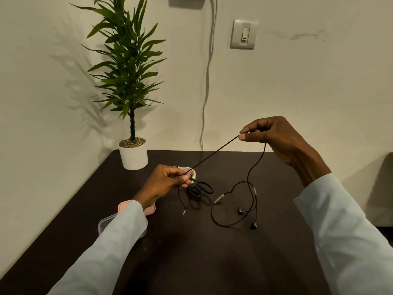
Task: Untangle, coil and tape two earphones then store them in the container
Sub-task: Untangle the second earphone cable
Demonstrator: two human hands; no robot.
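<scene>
Here, the grip first, then the things around it.

Right hand: the right hand (276,139) is raised above the table, thumb and forefinger pinched together on the black earphone cable (214,155).
Left hand: the left hand (168,182) sits lower and nearer the table, its thumb and curled fingers pinching the same cable at the other end of the taut stretch.
Cable between hands: it runs straight and tight, slanting up from the left hand to the right.
Plug end: below the left hand a short length of cable hangs down and ends in the plug (184,211), close to the tabletop.
Loose end: from the right hand the rest of the cable drops in a slack curve and splits into loops that lie on the table.
Earbuds: two earbuds (253,225) rest on the dark surface, near each other, at the ends of the loops.
Scissors: black-handled scissors (200,189) lie on the table just beside the left hand, behind the hanging plug end.
Tape: a roll of tape (191,170) shows partly behind the left hand's fingers.
Container: a clear container (106,223) sits at the left, mostly hidden by the left sleeve, with a pink lid (125,206) just beside it.
Table: the table (191,262) is dark brown.
Plant: a potted plant (133,155) in a white pot stands at the far left corner, against the wall.
</scene>
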